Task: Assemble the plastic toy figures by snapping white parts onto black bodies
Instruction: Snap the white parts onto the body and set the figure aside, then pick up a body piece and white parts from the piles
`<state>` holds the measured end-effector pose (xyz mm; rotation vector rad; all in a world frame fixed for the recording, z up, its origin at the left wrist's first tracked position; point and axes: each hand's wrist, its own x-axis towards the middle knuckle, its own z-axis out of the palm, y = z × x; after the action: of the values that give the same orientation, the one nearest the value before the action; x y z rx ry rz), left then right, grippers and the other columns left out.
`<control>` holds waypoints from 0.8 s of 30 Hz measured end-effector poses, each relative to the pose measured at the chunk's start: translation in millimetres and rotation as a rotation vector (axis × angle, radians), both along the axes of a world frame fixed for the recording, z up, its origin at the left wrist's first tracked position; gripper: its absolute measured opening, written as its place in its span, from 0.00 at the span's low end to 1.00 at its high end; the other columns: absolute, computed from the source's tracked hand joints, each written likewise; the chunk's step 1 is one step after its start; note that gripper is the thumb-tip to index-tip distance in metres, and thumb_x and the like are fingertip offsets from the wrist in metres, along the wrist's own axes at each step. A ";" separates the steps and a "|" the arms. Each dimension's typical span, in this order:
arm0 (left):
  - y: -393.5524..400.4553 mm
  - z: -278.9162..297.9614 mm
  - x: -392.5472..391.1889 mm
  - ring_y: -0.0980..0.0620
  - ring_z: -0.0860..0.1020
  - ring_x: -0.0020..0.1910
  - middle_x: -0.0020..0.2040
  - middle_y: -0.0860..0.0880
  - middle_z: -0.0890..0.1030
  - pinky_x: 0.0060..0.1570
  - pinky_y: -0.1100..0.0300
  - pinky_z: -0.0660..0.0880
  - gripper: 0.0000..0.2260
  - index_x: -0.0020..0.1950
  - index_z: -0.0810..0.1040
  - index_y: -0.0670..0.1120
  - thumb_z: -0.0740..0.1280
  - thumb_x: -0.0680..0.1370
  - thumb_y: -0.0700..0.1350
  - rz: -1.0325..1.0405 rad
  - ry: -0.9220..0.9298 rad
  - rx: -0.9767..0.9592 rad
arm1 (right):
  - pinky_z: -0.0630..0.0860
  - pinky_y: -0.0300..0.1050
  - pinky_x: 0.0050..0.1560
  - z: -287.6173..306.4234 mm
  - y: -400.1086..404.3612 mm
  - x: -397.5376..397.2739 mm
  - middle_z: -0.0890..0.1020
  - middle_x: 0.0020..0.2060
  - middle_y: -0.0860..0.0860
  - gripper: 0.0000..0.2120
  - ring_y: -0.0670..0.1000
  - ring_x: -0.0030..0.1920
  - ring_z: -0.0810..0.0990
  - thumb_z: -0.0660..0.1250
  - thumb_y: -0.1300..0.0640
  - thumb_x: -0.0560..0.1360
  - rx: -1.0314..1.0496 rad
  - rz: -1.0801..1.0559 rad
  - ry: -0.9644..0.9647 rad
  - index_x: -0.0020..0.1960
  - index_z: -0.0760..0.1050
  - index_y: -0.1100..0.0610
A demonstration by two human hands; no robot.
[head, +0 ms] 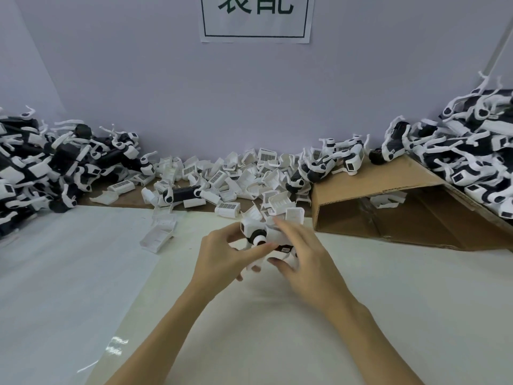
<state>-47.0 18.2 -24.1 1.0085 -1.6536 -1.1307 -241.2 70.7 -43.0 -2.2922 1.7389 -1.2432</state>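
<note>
Both hands hold one toy figure (259, 232) above the middle of the white table (388, 301). It is a black body with white shells and a round black-and-white joint facing me. My left hand (222, 259) grips its left end, thumb lying across the front below the joint. My right hand (299, 257) wraps over its right side and top, hiding most of that end. A white leg (255, 263) hangs below between the hands. Loose white shell parts (230, 176) lie heaped behind.
A pile of black-and-white figures (41, 168) fills the left edge, another pile (472, 151) lies on a slanted cardboard box (388, 201) at right. One white shell (158, 234) lies alone left of the hands. A paper sign (255, 18) hangs on the wall.
</note>
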 end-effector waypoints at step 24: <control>-27.7 0.0 21.6 0.49 0.76 0.27 0.48 0.52 0.84 0.26 0.63 0.62 0.30 0.50 0.85 0.45 0.61 0.79 0.71 0.270 0.230 0.113 | 0.77 0.58 0.69 203.8 -23.3 -163.9 0.66 0.78 0.63 0.42 0.65 0.70 0.77 0.69 0.36 0.74 -0.029 0.074 -1.483 0.82 0.61 0.51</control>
<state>-25.4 -9.5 -24.1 1.0919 -1.2428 -1.1207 -405.1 47.4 160.8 -0.7396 0.9603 -2.0250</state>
